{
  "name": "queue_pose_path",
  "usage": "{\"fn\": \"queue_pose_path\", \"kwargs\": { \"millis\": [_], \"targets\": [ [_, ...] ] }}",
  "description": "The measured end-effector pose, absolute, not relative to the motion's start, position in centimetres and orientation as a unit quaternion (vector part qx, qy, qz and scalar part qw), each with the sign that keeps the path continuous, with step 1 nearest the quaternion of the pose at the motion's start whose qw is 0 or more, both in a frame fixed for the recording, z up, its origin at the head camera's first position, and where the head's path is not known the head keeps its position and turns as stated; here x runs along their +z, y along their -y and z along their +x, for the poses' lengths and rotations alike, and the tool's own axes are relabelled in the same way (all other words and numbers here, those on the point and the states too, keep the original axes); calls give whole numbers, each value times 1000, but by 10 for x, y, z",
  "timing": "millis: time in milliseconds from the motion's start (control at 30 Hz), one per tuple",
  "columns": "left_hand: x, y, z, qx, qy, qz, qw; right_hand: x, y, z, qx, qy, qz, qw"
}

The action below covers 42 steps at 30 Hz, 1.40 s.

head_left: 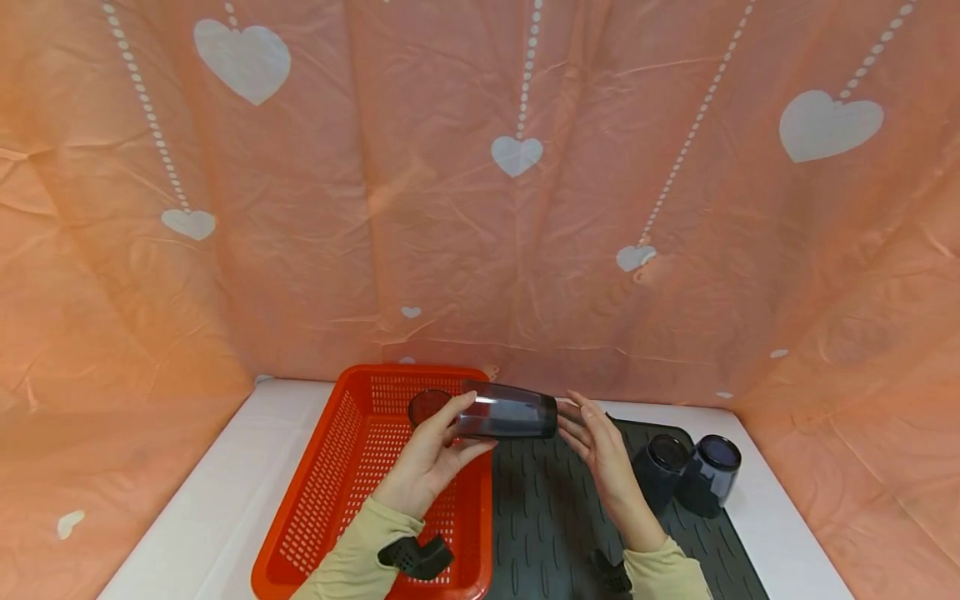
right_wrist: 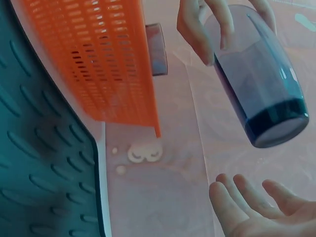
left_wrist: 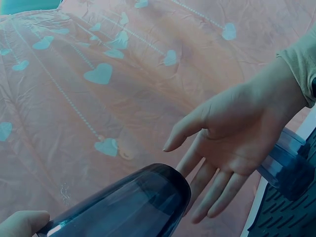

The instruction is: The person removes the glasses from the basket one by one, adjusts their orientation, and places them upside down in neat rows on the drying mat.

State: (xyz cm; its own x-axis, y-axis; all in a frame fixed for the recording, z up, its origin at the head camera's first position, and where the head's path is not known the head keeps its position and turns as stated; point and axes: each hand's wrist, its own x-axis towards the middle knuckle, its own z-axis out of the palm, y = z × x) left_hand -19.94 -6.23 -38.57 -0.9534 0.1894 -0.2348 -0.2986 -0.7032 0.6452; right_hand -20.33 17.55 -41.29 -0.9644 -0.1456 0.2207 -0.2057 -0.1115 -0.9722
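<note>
Tumbler (head_left: 507, 411) sideways in left hand (head_left: 429, 457) grip, open right hand (head_left: 603, 450) just beside

This looks like a makeshift recording set arranged as a dish-drying spot, not a real kitchen. A creased orange cloth backdrop printed with white hearts (head_left: 517, 154) closes off the white tabletop (head_left: 225, 508) on three sides. A dark ribbed rubber draining mat (head_left: 547, 517) and an orange perforated plastic basket (head_left: 330, 492) lie side by side.
</note>
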Motion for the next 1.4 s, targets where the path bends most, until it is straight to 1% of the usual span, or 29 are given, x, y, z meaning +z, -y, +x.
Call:
{"fn": "queue_pose_path", "kwargs": {
  "millis": [267, 533, 900, 1100, 1300, 1400],
  "targets": [
    [-386, 61, -197, 923, -354, -63, 137, -413, -164, -202, 749, 651, 124, 20],
    [-386, 60, -198, 923, -353, -71, 136, -412, -153, -200, 777, 621, 105, 15],
    [-387, 57, -198, 918, -365, -63, 139, -412, -145, -201, 799, 593, 102, 8],
    [-386, 56, -198, 916, -371, -58, 142, -411, -141, -200, 813, 575, 94, -7],
    [-385, 56, -197, 916, -371, -53, 145, -412, -138, -197, 805, 587, 81, 6],
    [-385, 56, -197, 917, -369, -50, 145, -413, -138, -197, 800, 594, 81, 3]
  ]
}}
